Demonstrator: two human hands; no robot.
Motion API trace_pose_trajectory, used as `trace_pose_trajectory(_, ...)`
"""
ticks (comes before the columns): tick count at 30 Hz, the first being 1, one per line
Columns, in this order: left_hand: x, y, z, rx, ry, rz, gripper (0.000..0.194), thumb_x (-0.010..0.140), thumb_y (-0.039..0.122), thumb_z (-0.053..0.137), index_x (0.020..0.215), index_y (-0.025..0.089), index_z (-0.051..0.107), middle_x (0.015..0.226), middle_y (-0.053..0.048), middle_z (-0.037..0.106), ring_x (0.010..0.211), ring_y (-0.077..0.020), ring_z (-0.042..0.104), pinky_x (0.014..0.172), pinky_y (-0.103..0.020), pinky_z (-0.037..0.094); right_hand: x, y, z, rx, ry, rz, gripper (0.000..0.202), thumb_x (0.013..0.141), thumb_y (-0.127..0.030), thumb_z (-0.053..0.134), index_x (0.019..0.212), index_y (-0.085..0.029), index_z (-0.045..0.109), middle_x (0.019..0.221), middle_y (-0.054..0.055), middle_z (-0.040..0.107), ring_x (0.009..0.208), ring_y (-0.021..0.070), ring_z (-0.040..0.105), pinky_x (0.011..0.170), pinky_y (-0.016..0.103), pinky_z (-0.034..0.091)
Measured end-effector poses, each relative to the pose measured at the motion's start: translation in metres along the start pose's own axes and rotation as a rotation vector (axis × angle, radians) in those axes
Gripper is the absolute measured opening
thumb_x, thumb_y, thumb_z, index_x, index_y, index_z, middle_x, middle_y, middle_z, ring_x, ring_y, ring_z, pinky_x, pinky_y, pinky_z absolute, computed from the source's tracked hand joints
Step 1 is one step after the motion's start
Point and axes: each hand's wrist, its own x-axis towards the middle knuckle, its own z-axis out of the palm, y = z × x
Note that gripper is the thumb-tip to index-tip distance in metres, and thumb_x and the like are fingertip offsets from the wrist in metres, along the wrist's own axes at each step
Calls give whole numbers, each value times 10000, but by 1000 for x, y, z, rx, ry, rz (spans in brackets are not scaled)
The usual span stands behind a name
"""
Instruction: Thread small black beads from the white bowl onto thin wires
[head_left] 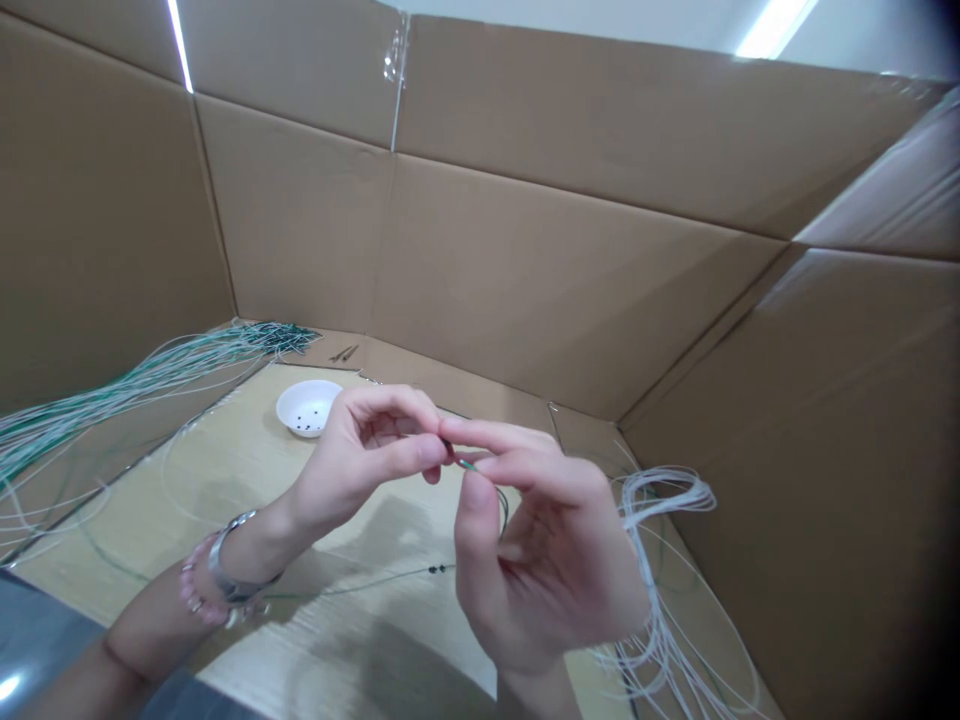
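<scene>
My left hand (375,440) is closed in a pinch, thumb against fingertips, on a small dark piece (448,447) mostly covered by the fingers. Close beside it, my right hand (547,530) pinches a thin green wire (466,464) near its tip, which points at the dark piece. Whether the two touch, I cannot tell. Below the hands, a thin green wire (360,583) runs across the board with small black pieces (436,569) on it. A white bowl (286,405) holding several tiny black pieces stands behind my left hand.
A bundle of white and green wires (150,375) lies along the left side. Looped white wires (660,490) lie at the right. Small pointed metal items (345,353) rest behind the bowl. Cardboard walls (525,270) enclose the pale board (240,480).
</scene>
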Motion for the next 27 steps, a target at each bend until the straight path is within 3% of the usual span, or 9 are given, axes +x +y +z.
trace_pose_trajectory(7, 4, 0, 4, -54, 112, 14, 64, 692, 202, 782, 716, 186, 725, 667, 18, 686, 563, -61, 628, 541, -116, 537, -1, 3, 0, -75, 5, -75, 365, 691, 44, 573, 962, -200, 580, 966, 50, 725, 879, 197, 690, 673, 339, 613)
trace_pose_trajectory(13, 7, -2, 6, -36, 221, 9, 49, 687, 173, 781, 678, 197, 740, 630, 30, 706, 501, -42, 621, 506, -86, 526, -2, 3, 1, -512, -47, -275, 293, 683, -14, 628, 916, -189, 599, 958, 18, 749, 1025, 205, 669, 765, 254, 605)
trace_pose_trajectory(16, 8, -4, 4, -26, 236, 32, 74, 716, 156, 758, 668, 209, 736, 628, 44, 705, 516, -24, 620, 518, -58, 511, -2, 0, 5, -623, -49, -226, 244, 724, -54, 617, 913, -208, 602, 956, -8, 749, 1076, 214, 648, 795, 268, 597)
trace_pose_trajectory(19, 6, -5, 1, 36, 255, 52, 99, 743, 149, 735, 661, 204, 727, 613, 47, 691, 536, -23, 621, 540, -56, 511, -3, -4, 8, -682, -88, -144, 214, 776, -75, 576, 928, -225, 588, 983, -8, 743, 1124, 240, 615, 906, 369, 562)
trace_pose_trajectory(23, 6, -7, -1, 63, 252, 76, 103, 763, 146, 717, 674, 197, 715, 620, 44, 686, 550, -29, 630, 556, -67, 520, -4, -10, 9, -661, -139, -72, 187, 811, -80, 531, 918, -226, 576, 1068, 18, 719, 1200, 268, 549, 970, 459, 512)
trace_pose_trajectory(27, 7, -4, 1, -78, 140, 63, 50, 730, 192, 752, 708, 182, 709, 612, 45, 674, 503, -30, 617, 516, -71, 524, -4, -8, 1, -355, -93, -6, 219, 795, -44, 535, 933, -211, 563, 1088, 39, 708, 1151, 267, 595, 913, 440, 558)
